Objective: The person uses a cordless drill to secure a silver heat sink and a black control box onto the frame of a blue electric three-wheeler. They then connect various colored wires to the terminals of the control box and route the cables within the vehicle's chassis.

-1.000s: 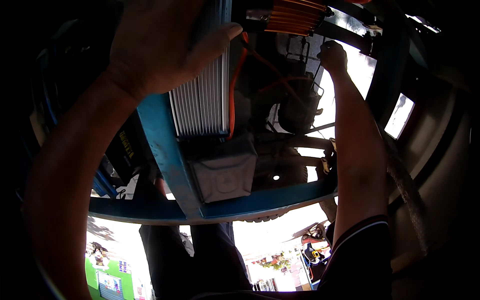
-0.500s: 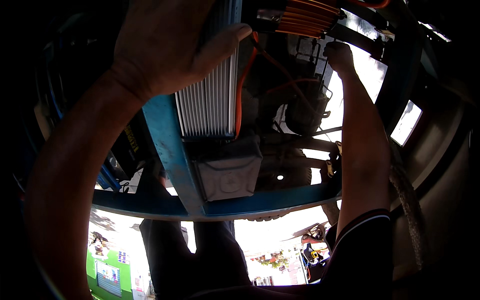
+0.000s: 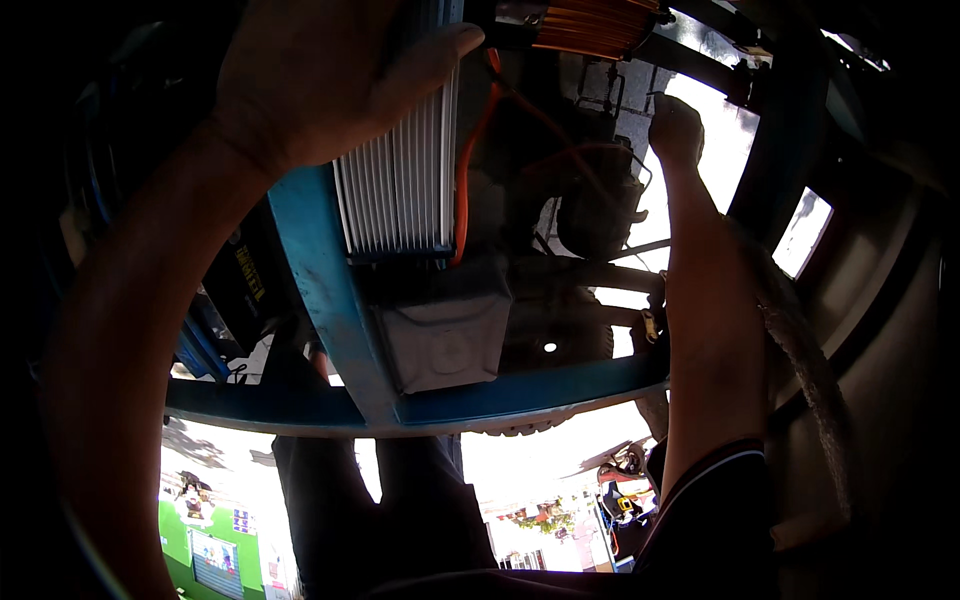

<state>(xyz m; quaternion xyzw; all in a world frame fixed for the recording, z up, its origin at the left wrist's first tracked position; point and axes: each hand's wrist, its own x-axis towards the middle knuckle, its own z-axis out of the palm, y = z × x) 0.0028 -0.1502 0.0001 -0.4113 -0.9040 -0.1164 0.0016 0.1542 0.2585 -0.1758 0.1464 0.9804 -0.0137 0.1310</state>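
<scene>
My left hand (image 3: 310, 80) lies over the far end of a silver finned metal unit (image 3: 400, 195), thumb stretched out across its edge. Its other fingers run into the dark and past the upper border. Farther right, my right hand (image 3: 677, 132) is closed in a fist over bright ground. A thin dark bit pokes out by its fingers, too small to name. Left of that fist are thin bent metal rods (image 3: 600, 95) and a dark rounded part (image 3: 600, 215). An orange cable (image 3: 463, 180) runs along the finned unit's right side.
Blue frame bars (image 3: 320, 290) cross below the finned unit, beside a grey square cover (image 3: 445, 335). An orange finned unit (image 3: 590, 25) sits at the top. A rope-like sleeve (image 3: 815, 370) hangs by my right forearm. A tyre (image 3: 530, 428) shows underneath.
The whole view has shifted slightly, so the frame and finned unit appear farther left and up. My right hand has drawn a little away from the bent rods; my left stays over the finned unit.
</scene>
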